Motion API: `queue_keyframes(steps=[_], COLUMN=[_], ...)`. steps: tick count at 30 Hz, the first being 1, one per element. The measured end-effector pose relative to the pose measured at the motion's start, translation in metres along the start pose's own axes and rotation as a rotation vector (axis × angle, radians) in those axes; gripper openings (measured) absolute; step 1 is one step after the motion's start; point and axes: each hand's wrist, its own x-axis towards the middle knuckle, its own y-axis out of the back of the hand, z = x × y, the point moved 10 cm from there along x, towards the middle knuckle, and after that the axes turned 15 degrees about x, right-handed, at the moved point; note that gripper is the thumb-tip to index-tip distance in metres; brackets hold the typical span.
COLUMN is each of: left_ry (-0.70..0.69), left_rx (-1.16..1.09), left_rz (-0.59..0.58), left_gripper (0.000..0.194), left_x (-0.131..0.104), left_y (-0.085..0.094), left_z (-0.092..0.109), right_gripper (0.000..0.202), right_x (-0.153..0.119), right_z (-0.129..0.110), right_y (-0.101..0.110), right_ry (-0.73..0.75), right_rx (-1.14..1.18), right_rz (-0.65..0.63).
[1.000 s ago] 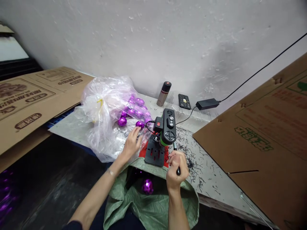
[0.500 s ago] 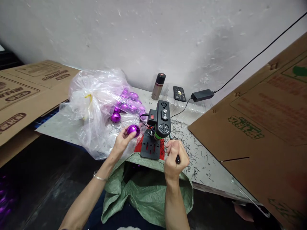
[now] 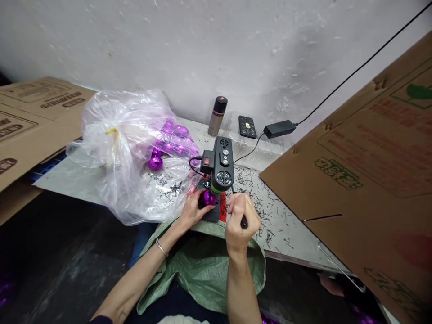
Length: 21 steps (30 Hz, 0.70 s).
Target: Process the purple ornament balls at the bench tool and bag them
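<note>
Under the head of a small black bench drill press (image 3: 223, 164), a shiny purple ball (image 3: 208, 197) sits on the base plate. My left hand (image 3: 194, 210) grips that ball between thumb and fingers from the left. My right hand (image 3: 243, 220) is wrapped round the black-tipped lever (image 3: 244, 222) on the machine's right side. Where the drill's tip meets the ball is too small to make out. More purple balls (image 3: 180, 131) lie in and beside a clear plastic bag (image 3: 121, 162) to the left. A green woven sack (image 3: 202, 270) hangs open below the base plate, across my lap.
Behind the machine stand a bottle with a black cap (image 3: 218, 116), a phone (image 3: 247, 127) and a power adapter (image 3: 280, 129) with its cable. Dark shavings litter the grey table (image 3: 283, 225). Cardboard boxes flank it, left (image 3: 40, 108) and right (image 3: 354, 216).
My left hand has moved right and down, carrying the purple ball from beside the machine to under its head. My right hand stays on the lever. The view has shifted slightly.
</note>
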Motion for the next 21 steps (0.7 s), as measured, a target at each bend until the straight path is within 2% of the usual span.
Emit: queue_keyframes(steps=[5, 12, 17, 21], left_ry=[0.002, -0.081, -0.042, -0.041], left_rx=[-0.049, -0.082, -0.021, -0.027], left_rz=[0.015, -0.057, -0.004, 0.009], left_gripper=[0.061, 0.061, 0.059, 0.058], left_x=[-0.004, -0.007, -0.006, -0.007], left_y=[-0.008, -0.008, -0.007, -0.009], left_z=[-0.006, -0.003, -0.002, -0.001], right_gripper=[0.036, 0.036, 0.034, 0.033], right_x=[-0.003, -0.005, -0.008, -0.022], right_z=[0.0, 0.0, -0.002, 0.006], right_y=[0.0, 0.0, 0.001, 0.002], right_ry=[0.019, 0.036, 0.071, 0.14], right_rx=[0.011, -0.019, -0.035, -0.068], right_rz=[0.001, 0.004, -0.019, -0.046])
